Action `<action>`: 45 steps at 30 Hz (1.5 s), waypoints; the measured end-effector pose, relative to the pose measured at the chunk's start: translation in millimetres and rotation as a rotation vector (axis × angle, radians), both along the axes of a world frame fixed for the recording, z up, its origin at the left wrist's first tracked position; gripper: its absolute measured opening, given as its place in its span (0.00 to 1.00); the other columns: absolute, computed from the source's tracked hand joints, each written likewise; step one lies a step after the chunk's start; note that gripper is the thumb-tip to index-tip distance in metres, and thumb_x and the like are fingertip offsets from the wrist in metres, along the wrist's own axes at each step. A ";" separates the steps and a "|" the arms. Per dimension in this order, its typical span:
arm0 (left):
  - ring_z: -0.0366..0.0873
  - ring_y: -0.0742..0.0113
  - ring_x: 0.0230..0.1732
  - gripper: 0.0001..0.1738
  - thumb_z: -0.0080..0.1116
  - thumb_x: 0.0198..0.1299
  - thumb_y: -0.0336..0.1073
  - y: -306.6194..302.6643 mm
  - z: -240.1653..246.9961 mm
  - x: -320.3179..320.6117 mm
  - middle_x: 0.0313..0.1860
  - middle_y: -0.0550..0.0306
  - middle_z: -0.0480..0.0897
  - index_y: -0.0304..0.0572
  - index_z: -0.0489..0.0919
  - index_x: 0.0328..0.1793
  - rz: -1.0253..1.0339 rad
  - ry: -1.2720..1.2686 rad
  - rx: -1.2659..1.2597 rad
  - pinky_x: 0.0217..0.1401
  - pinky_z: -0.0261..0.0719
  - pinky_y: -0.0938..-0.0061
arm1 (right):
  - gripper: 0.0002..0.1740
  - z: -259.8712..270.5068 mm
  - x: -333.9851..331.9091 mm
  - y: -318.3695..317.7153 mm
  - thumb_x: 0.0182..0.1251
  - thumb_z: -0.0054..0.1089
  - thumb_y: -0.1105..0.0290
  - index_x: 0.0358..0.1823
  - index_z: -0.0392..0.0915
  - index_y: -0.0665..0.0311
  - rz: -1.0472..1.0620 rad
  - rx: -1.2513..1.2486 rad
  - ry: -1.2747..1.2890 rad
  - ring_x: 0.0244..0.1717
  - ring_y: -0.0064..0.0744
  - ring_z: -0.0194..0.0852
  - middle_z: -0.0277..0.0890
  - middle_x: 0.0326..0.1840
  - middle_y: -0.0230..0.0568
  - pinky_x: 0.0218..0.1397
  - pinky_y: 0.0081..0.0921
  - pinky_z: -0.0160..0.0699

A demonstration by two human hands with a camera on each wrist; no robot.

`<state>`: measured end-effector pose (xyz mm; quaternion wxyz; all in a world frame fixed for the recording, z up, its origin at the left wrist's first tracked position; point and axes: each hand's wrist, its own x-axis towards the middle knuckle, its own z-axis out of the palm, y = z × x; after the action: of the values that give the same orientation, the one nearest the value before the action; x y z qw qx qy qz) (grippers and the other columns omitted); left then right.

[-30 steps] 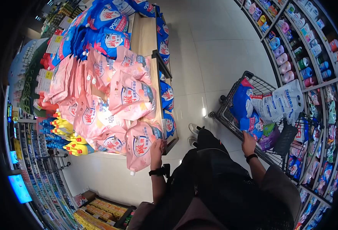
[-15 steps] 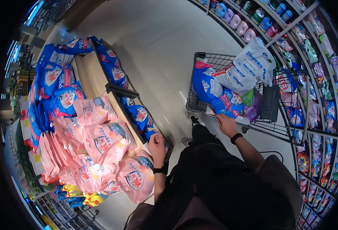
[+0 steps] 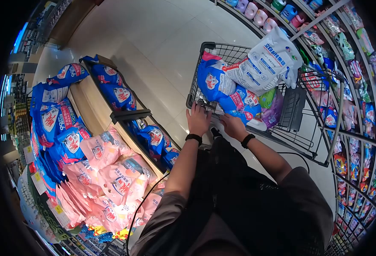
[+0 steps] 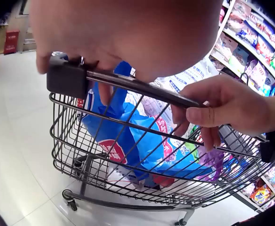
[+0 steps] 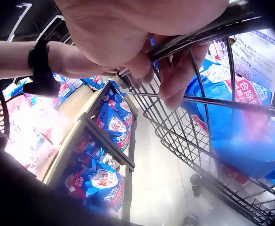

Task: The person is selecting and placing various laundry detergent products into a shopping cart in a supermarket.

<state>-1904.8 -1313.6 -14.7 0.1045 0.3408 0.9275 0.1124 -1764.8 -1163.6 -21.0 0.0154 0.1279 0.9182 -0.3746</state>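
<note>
Both hands are on the near rim of a wire shopping cart (image 3: 208,45). My left hand (image 3: 198,120) lies over the rim by its black corner cap (image 4: 66,80), fingers curled down past the bar. A little further along, my right hand (image 3: 235,127) grips the same rim (image 4: 142,88); its thumb shows on the bar in the left wrist view. Inside the cart are blue detergent bags (image 3: 213,79), a large white bag (image 3: 267,62) with blue print, and a purple-and-green pack (image 3: 273,109). The blue bags sit just behind the hands.
To the left, a wooden display stand (image 3: 87,100) bears pink bags (image 3: 124,179) and blue bags (image 3: 53,117). Shelves of bottles and packs (image 3: 350,64) line the right side. Tiled floor (image 3: 149,51) runs between them. A thin black cable (image 3: 139,207) hangs by the left sleeve.
My left hand has left the pink bag on the stand and moved right to the cart rim. The right hand has stayed at the cart. The view has swung toward the cart.
</note>
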 end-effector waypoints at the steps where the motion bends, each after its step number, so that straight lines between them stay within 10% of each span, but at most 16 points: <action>1: 0.59 0.52 0.84 0.27 0.57 0.72 0.56 -0.9 0.4 -6.6 0.71 0.49 0.79 0.39 0.84 0.58 0.032 -0.007 -0.001 0.80 0.56 0.40 | 0.12 -2.9 -9.9 0.7 0.73 0.61 0.66 0.52 0.82 0.62 0.008 -0.006 -0.003 0.40 0.58 0.84 0.81 0.44 0.47 0.41 0.52 0.81; 9: 0.65 0.50 0.79 0.26 0.58 0.71 0.56 -23.2 -0.7 -112.2 0.67 0.48 0.79 0.37 0.84 0.54 -0.122 -0.013 0.084 0.72 0.67 0.46 | 0.08 1.2 -95.7 -18.1 0.69 0.60 0.70 0.48 0.81 0.62 -0.012 0.011 0.087 0.39 0.59 0.84 0.80 0.43 0.49 0.41 0.52 0.82; 18: 0.61 0.52 0.83 0.23 0.65 0.66 0.52 -73.6 -12.9 -200.4 0.72 0.51 0.76 0.42 0.82 0.55 -0.161 -0.003 0.188 0.71 0.70 0.43 | 0.21 10.4 -189.1 -75.4 0.74 0.59 0.46 0.45 0.88 0.55 -0.176 0.165 -0.056 0.38 0.56 0.86 0.85 0.43 0.44 0.41 0.47 0.84; 39: 0.50 0.57 0.88 0.31 0.70 0.54 0.43 -121.1 30.6 -368.6 0.81 0.52 0.67 0.43 0.78 0.64 -0.055 -0.216 -0.120 0.74 0.66 0.39 | 0.21 24.9 -362.8 -126.1 0.66 0.70 0.54 0.47 0.88 0.66 -0.158 0.029 0.053 0.36 0.49 0.89 0.89 0.38 0.50 0.44 0.42 0.85; 41: 0.50 0.56 0.88 0.33 0.67 0.57 0.49 -132.3 -38.5 -372.3 0.82 0.52 0.67 0.42 0.78 0.67 -0.041 -0.104 -0.010 0.76 0.65 0.38 | 0.22 12.9 -379.0 -116.9 0.71 0.66 0.51 0.48 0.87 0.65 -0.187 -0.194 -0.023 0.31 0.44 0.88 0.88 0.38 0.49 0.38 0.40 0.85; 43: 0.50 0.55 0.88 0.37 0.63 0.59 0.55 -116.9 9.9 -394.7 0.82 0.52 0.67 0.41 0.77 0.70 -0.105 -0.097 -0.208 0.77 0.64 0.38 | 0.23 15.6 -412.4 -82.0 0.78 0.62 0.52 0.55 0.83 0.68 -0.414 -0.685 -0.293 0.28 0.37 0.86 0.87 0.39 0.47 0.25 0.31 0.84; 45: 0.52 0.52 0.87 0.36 0.70 0.54 0.52 -118.7 22.7 -397.0 0.79 0.48 0.69 0.39 0.78 0.66 -0.057 -0.159 -0.129 0.77 0.66 0.34 | 0.23 -7.4 -440.4 -50.1 0.81 0.57 0.53 0.58 0.80 0.69 -0.340 -0.612 -0.379 0.25 0.35 0.84 0.86 0.43 0.48 0.18 0.27 0.81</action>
<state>-2301.8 -1432.3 8.0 0.2026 0.3495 0.9116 0.0761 -2205.2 -1213.7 -28.3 0.1600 0.3344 0.7108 -0.5978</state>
